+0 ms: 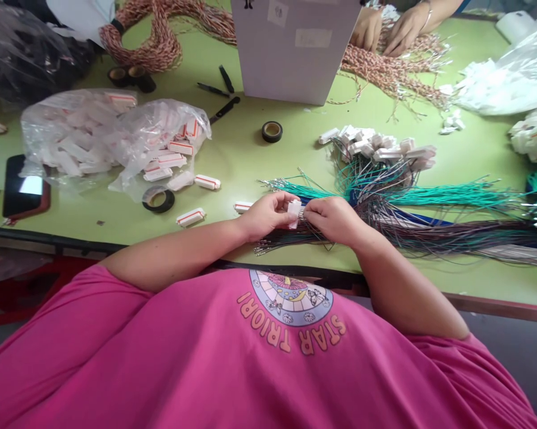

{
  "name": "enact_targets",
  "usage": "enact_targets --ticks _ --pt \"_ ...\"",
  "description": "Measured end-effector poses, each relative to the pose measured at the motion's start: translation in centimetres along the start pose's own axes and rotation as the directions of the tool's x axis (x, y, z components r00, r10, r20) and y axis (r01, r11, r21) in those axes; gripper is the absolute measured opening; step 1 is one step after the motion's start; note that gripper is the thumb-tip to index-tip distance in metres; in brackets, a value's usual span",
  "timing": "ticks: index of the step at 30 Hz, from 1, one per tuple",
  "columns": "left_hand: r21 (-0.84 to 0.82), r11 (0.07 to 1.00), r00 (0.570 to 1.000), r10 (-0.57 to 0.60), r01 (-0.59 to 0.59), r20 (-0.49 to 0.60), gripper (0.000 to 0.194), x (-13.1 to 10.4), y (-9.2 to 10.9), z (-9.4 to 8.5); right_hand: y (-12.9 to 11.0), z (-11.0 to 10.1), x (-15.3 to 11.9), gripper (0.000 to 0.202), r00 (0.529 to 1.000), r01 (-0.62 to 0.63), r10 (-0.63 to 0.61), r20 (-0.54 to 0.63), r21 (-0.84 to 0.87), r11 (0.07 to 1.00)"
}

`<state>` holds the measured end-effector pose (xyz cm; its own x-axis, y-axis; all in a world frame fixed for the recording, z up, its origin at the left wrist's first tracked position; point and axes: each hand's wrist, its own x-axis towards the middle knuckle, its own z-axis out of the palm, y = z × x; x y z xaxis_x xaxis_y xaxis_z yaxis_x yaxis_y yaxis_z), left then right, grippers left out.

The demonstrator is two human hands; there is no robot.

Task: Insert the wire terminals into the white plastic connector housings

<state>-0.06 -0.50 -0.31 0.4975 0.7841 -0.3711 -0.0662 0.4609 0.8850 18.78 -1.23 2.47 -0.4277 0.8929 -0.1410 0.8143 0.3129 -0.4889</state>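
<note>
Got a white connector [294,207] pinched between thumb and fingers of the left hand [264,219], over the table [241,149] near its front edge. Call that grip narrow, with the connector in it. Got the right hand [337,220] up close on the connector's right side, grip narrow too, holding thin wire ends [301,213]; can't tell how many, mostly hidden by fingers.

Can see green wires [451,193] spread behind the hands and off to the right, near a heap of wired connectors [378,143]. Spot a loose connector [242,207] just behind the left wrist, then a red-striped connector [191,217] farther left. Add a roll of black tape [166,205] beyond that, a clear plastic bag [129,185] full of similar pieces, and a phone [15,187] at far left. Look across for a grey box [295,74], plus a co-worker's hands [404,33] on some orange-and-white twisted wires [384,65].
</note>
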Motion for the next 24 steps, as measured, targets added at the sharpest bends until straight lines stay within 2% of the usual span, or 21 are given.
enact_targets --ticks 3,6,13,19,22,24 --pt "0.036 0.999 1.0 0.006 -0.006 0.005 0.033 0.0 0.0 0.1 0.1 0.7 0.2 0.027 0.999 0.021 -0.018 -0.03 0.082 0.996" --pt "0.002 1.0 1.0 -0.009 0.009 -0.005 0.032 0.0 0.0 0.1 0.3 1.0 0.3 0.023 0.997 -0.014 0.027 -0.078 0.165 0.986" --pt "-0.003 1.0 0.999 -0.031 0.031 0.008 0.031 -0.2 0.2 0.2 0.2 1.1 0.3 0.026 0.997 0.034 -0.024 -0.079 0.124 0.992" --pt "0.016 1.0 1.0 0.006 -0.006 -0.009 0.029 -0.1 0.1 0.1 0.1 1.3 0.5 0.023 0.997 0.008 0.005 -0.074 0.174 0.985" --pt "-0.001 1.0 1.0 -0.01 0.01 -0.007 0.028 0.0 0.1 0.1 0.8 0.8 0.6 0.025 0.999 0.002 0.008 -0.046 0.228 0.974" --pt "-0.027 0.999 1.0 -0.024 0.024 -0.009 0.028 0.0 0.1 0.1 1.8 0.3 0.8 0.026 0.994 0.028 -0.001 -0.112 0.244 0.969"
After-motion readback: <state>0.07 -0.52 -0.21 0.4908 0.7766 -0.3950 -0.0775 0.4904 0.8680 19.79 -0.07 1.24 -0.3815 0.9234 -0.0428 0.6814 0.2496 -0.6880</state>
